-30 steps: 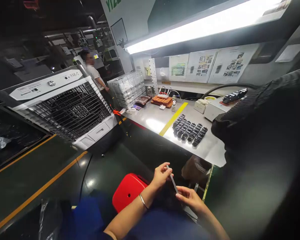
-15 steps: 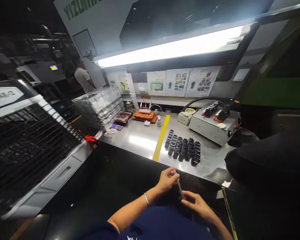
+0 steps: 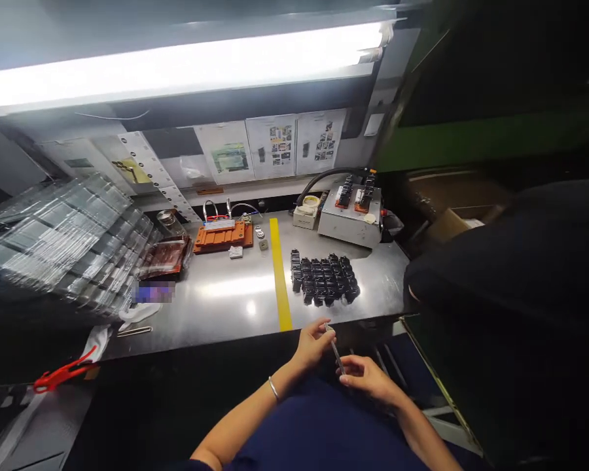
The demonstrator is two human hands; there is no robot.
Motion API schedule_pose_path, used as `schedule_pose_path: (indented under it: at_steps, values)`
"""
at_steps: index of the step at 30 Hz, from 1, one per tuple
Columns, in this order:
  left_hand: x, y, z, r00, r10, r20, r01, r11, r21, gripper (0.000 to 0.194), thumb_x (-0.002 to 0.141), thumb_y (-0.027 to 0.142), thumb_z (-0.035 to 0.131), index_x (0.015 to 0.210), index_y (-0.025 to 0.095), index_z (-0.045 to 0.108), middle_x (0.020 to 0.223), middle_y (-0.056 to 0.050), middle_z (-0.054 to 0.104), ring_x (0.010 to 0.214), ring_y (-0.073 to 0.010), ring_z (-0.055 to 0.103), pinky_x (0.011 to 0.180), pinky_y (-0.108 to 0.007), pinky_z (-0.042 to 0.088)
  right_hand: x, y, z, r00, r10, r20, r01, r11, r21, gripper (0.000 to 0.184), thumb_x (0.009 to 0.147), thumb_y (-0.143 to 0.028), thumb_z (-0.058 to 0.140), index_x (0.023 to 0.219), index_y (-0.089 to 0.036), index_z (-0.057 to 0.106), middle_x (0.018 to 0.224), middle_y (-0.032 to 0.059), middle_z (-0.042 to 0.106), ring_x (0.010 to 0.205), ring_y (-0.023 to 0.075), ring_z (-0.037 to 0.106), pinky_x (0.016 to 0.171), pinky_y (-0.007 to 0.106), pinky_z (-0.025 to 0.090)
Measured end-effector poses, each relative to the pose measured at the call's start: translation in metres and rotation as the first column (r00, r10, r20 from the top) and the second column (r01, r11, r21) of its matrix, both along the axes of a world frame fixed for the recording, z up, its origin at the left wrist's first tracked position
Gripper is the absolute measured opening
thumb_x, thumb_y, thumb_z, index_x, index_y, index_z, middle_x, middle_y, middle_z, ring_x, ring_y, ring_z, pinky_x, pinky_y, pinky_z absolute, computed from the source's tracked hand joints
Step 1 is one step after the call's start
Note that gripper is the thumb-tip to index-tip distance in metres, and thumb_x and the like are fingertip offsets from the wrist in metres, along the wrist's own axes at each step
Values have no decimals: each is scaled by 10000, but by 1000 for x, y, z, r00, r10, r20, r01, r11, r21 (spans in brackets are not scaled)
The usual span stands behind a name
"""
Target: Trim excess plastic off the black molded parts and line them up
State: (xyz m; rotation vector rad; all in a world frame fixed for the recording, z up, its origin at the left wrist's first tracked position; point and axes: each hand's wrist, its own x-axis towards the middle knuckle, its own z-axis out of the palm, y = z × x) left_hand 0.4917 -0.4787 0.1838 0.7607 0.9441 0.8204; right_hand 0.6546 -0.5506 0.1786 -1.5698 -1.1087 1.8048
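In front of my body, below the bench's front edge, both hands hold a slim silvery rod-shaped tool [image 3: 336,354]; its exact kind does not show. My left hand [image 3: 314,343] pinches its upper end between thumb and fingers. At the lower end, my right hand [image 3: 366,378] grips it with thumb and fingertips. The rod is tilted, its top leaning left. Beyond the hands, several black plastic parts [image 3: 326,278] lie in close rows on the metal bench [image 3: 216,317], right of a yellow tape strip [image 3: 281,288].
Stacked clear plastic trays [image 3: 78,242] fill the left side. An orange fixture [image 3: 220,237] stands at the back, and a grey box [image 3: 348,222] bearing black parts at the back right. Red-handled cutters [image 3: 63,376] hang near the left corner. A dark-clothed person [image 3: 510,261] is close on the right.
My view has swung down and left, closer over the bench. Both hands keep hold of the rod, at nearly the same place before my body. The person in the background has left the view.
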Motion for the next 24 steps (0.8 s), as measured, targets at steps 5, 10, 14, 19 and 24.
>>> schedule_pose_path:
  at_steps: [5, 10, 14, 19, 24]
  values:
    - [41, 23, 3, 977, -201, 73, 200, 980, 18, 644, 488, 501, 862, 1008, 165, 685, 769, -11, 621, 686, -142, 601, 665, -294, 478, 22, -14, 2, 970, -241, 22, 241, 970, 20, 722, 491, -624, 809, 1018, -144, 690, 1016, 154, 722, 1013, 313, 657, 908, 450, 500]
    - [83, 45, 3, 917, -390, 85, 387, 921, 54, 636, 485, 489, 870, 1002, 157, 707, 751, -20, 644, 612, -114, 547, 614, -279, 440, 43, -17, 5, 912, -411, 19, 409, 910, 70, 763, 448, -670, 801, 975, -127, 705, 987, 171, 726, 999, 338, 661, 915, 471, 494]
    - [110, 57, 6, 866, -495, 75, 492, 869, 58, 681, 526, 484, 854, 1104, 162, 695, 817, -41, 679, 623, -119, 561, 591, -266, 439, 59, -13, 15, 859, -512, 24, 508, 857, 89, 743, 418, -661, 817, 940, -142, 720, 952, 155, 735, 973, 333, 669, 909, 474, 501]
    - [142, 75, 21, 811, -583, 60, 582, 813, 33, 777, 583, 386, 855, 1295, 227, 587, 1104, -85, 684, 769, -148, 631, 623, -247, 489, 72, -21, 27, 743, -667, 53, 660, 744, 103, 700, 402, -651, 823, 892, -160, 729, 924, 145, 751, 973, 340, 680, 922, 466, 507]
    - [186, 129, 29, 806, -591, -27, 584, 802, -130, 751, 719, 272, 786, 1387, 223, 446, 1167, -96, 636, 783, -138, 654, 639, -241, 514, 74, -45, 26, 564, -817, 119, 814, 574, 91, 605, 393, -607, 809, 833, -200, 728, 923, 132, 763, 1022, 389, 672, 925, 481, 527]
